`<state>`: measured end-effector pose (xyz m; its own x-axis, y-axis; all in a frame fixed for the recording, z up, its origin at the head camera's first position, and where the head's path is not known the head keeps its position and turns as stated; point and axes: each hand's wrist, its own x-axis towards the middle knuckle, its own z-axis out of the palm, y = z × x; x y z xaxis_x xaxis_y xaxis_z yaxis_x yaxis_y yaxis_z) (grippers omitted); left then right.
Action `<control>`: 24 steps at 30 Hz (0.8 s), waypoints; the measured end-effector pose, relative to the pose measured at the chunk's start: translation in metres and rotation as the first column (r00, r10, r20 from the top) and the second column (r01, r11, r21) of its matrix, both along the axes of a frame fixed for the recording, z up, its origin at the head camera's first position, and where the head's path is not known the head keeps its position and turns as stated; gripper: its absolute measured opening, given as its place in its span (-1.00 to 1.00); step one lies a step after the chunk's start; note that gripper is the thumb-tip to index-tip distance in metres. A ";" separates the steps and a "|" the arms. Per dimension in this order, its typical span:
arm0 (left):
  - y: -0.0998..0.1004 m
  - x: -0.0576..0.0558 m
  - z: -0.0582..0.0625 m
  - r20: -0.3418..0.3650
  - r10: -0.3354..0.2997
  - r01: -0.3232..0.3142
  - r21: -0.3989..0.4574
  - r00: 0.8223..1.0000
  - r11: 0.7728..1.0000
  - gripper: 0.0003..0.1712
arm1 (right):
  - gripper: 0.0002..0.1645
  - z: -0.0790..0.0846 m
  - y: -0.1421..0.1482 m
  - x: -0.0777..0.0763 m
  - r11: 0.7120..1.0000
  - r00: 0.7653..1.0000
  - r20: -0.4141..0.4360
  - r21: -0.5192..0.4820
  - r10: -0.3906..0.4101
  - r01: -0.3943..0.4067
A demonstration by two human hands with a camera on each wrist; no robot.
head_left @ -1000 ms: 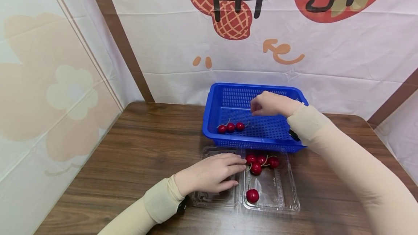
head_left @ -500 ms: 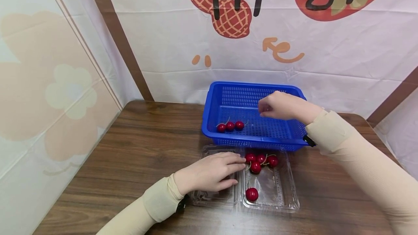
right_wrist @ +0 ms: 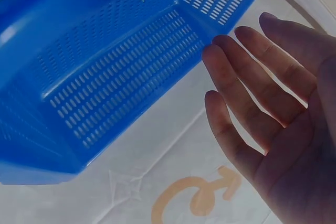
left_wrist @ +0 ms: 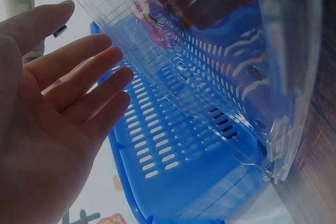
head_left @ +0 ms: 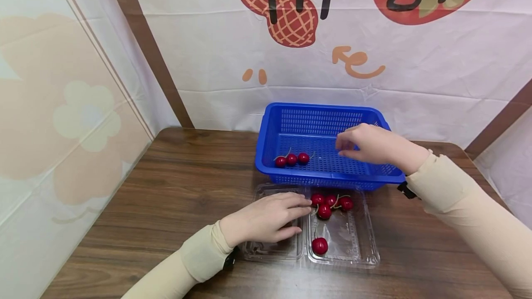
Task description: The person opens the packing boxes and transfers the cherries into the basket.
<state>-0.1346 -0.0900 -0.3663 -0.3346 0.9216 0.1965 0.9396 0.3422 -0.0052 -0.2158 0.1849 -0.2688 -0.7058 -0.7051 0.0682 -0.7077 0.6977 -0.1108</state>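
My right hand (head_left: 374,144) hovers over the right part of the blue plastic basket (head_left: 332,177). Its fingers are relaxed, and the right wrist view shows the palm (right_wrist: 294,177) bare. Inside the basket, three red cherries with stems (head_left: 292,159) lie at the front left. My left hand (head_left: 266,218) reaches over the left half of a clear hinged fruit box (head_left: 345,248), fingers extended; whether it touches the plastic I cannot tell. In the box's right half, several cherries (head_left: 324,212) cluster at the back and a single cherry (head_left: 319,246) lies near the front.
The basket and the fruit box stand close together on a dark wooden table (head_left: 178,188), basket behind box. A white printed cloth (head_left: 216,50) hangs behind the table's far edge, and another cloth panel (head_left: 79,160) hangs at the left.
My right hand has moved right and slightly nearer over the basket, its fingers loosening. The left hand stays in place. The cherries in basket and box have not shifted.
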 end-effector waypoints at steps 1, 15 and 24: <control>0.000 0.000 0.000 0.001 -0.001 0.001 0.001 1.000 1.000 -0.46 | -0.90 -0.001 0.001 0.002 1.000 1.000 -0.004 -0.004 0.002 -0.002; -0.001 0.000 -0.001 0.001 0.003 -0.003 -0.002 1.000 1.000 -0.46 | -0.89 -0.012 0.004 0.031 0.997 0.995 -0.082 -0.057 0.054 -0.059; 0.000 -0.001 -0.001 -0.001 -0.002 0.002 0.000 1.000 1.000 -0.46 | -0.88 -0.024 0.004 0.048 0.992 0.989 -0.115 -0.076 0.096 -0.105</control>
